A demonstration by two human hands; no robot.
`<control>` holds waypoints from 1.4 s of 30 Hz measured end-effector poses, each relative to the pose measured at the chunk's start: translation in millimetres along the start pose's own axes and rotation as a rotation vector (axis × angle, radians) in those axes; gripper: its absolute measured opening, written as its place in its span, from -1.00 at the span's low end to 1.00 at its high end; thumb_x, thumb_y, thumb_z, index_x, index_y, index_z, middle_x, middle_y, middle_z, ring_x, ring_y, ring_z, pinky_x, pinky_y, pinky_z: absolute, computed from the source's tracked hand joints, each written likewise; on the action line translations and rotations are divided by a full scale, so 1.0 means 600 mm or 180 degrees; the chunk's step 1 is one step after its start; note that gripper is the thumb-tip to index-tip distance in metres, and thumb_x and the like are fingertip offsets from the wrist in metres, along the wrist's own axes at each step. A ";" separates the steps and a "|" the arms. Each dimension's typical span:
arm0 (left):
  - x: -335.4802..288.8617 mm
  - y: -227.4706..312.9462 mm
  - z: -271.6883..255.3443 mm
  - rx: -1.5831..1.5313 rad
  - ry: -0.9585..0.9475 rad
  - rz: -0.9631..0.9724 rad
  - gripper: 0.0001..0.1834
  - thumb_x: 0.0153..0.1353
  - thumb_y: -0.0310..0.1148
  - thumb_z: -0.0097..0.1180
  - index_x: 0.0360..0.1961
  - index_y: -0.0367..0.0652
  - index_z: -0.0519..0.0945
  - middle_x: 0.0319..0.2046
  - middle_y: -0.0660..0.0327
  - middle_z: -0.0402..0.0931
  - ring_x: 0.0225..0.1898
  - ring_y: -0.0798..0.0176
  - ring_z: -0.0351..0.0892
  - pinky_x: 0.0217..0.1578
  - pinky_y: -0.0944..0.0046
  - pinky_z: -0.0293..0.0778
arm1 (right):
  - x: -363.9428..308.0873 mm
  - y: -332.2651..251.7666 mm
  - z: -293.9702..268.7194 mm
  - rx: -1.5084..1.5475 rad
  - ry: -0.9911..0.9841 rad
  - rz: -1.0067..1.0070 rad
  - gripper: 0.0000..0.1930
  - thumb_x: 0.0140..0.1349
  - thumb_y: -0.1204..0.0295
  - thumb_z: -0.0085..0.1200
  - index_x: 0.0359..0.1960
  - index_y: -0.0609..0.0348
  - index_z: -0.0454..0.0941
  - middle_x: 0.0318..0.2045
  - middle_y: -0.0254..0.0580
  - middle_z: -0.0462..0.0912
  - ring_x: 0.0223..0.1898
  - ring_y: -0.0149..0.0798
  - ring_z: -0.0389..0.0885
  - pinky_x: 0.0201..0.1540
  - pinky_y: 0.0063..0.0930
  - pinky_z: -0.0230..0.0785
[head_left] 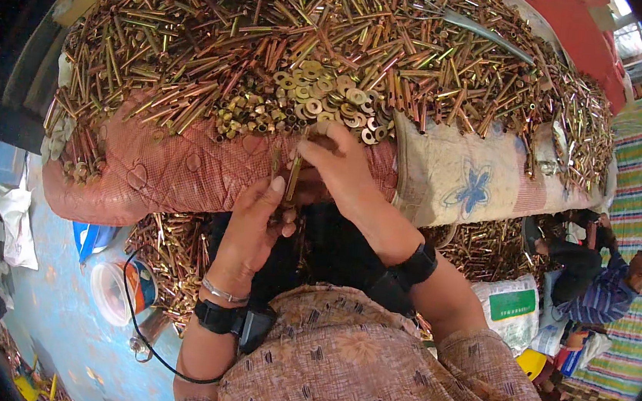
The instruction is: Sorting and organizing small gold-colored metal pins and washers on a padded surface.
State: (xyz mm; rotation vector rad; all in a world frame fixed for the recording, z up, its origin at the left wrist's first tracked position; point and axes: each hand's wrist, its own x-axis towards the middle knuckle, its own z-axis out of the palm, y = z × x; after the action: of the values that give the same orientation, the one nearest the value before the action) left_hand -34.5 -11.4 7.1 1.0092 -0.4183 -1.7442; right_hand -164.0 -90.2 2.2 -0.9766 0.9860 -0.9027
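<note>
My left hand (pixel 256 214) is closed round a slim, gold-coloured anchor bolt (pixel 293 179), held nearly upright above the near edge of the padded red cloth. At its upper end the thumb and fingers of my right hand (pixel 334 159) are pinched together; what sits between the fingertips is too small to make out. Just beyond the hands lie a heap of flat gold washers (pixel 316 92) and, to its left, a cluster of small nuts (pixel 255 119). Behind them spreads a large pile of metal rods and tubes (pixel 221 36).
Quilted red cloth (pixel 178 163) and a cream cloth with a blue flower (pixel 436 165) pad the near edge. A curved grey strip (pixel 491 36) lies on the pile. Down left stand a white tub (pixel 113 292) and a metal cup (pixel 154 333). Another person (pixel 599 285) sits at right.
</note>
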 end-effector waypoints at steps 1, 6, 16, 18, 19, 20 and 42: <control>0.002 -0.002 0.000 0.0058 0.0015 -0.0013 -0.79 0.21 -0.32 -0.04 -0.20 -0.20 0.41 -0.40 0.20 0.51 -0.55 0.51 0.27 -0.60 0.53 0.22 | -0.001 0.004 0.000 -0.0470 0.0050 -0.0258 -0.75 0.07 0.42 0.06 -0.25 0.28 0.40 -0.37 -0.15 0.49 -0.37 -0.36 0.47 -0.32 -0.45 0.35; 0.005 -0.006 -0.002 0.0209 0.0043 -0.0178 -0.81 0.19 -0.36 -0.02 -0.20 -0.18 0.40 -0.41 0.21 0.51 -0.61 0.53 0.24 -0.67 0.56 0.17 | -0.004 -0.010 -0.007 -0.1076 -0.0246 -0.0587 -0.76 0.04 0.41 0.08 -0.31 0.29 0.41 -0.39 -0.20 0.49 -0.37 -0.40 0.45 -0.31 -0.48 0.33; 0.010 -0.006 -0.005 0.0254 -0.0076 -0.0115 -0.80 0.17 -0.36 0.01 -0.20 -0.21 0.43 -0.59 0.30 0.38 -0.64 0.48 0.26 -0.68 0.53 0.18 | 0.142 -0.073 -0.159 -0.4257 0.1019 -0.2701 -0.80 0.04 0.61 -0.07 -0.25 0.23 0.44 -0.36 -0.08 0.53 -0.26 -0.05 0.50 -0.15 -0.31 0.33; 0.013 -0.008 -0.008 0.0269 -0.0115 -0.0174 -0.80 0.17 -0.37 0.01 -0.20 -0.21 0.43 -0.58 0.29 0.38 -0.63 0.46 0.28 -0.66 0.50 0.20 | 0.164 -0.088 -0.171 -0.4605 0.0502 -0.2569 -0.76 0.01 0.63 -0.09 -0.24 0.23 0.44 -0.32 -0.06 0.52 -0.21 0.00 0.47 -0.10 -0.27 0.29; 0.015 -0.009 -0.009 0.0287 -0.0169 -0.0240 -0.80 0.16 -0.37 0.02 -0.21 -0.21 0.43 -0.58 0.29 0.38 -0.61 0.45 0.29 -0.64 0.48 0.22 | 0.172 -0.092 -0.176 -0.4941 -0.0011 -0.2418 -0.73 -0.02 0.66 -0.11 -0.23 0.23 0.44 -0.29 -0.04 0.52 -0.17 0.05 0.44 -0.05 -0.23 0.25; 0.015 -0.010 -0.011 0.0282 -0.0151 -0.0246 -0.80 0.16 -0.37 0.02 -0.21 -0.21 0.43 -0.58 0.29 0.38 -0.61 0.45 0.29 -0.64 0.48 0.22 | 0.175 -0.094 -0.174 -0.5231 -0.0082 -0.2318 -0.69 -0.06 0.67 -0.11 -0.21 0.22 0.44 -0.23 -0.04 0.49 -0.12 0.01 0.42 0.00 -0.26 0.22; 0.009 -0.009 -0.002 0.0144 -0.0064 -0.0236 -0.79 0.15 -0.35 0.03 -0.22 -0.19 0.40 -0.45 0.22 0.48 -0.47 0.36 0.47 -0.51 0.41 0.45 | 0.091 -0.108 -0.177 -0.5606 0.0904 -0.2277 -0.69 -0.12 0.64 0.00 -0.25 0.17 0.46 -0.30 -0.02 0.48 -0.23 0.04 0.46 -0.24 -0.25 0.38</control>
State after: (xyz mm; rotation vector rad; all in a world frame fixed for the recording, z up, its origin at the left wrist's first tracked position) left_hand -37.3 -14.0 0.0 1.0519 -0.4396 -1.8195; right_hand -258.8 -185.2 24.5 -2.8578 1.7041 -0.5416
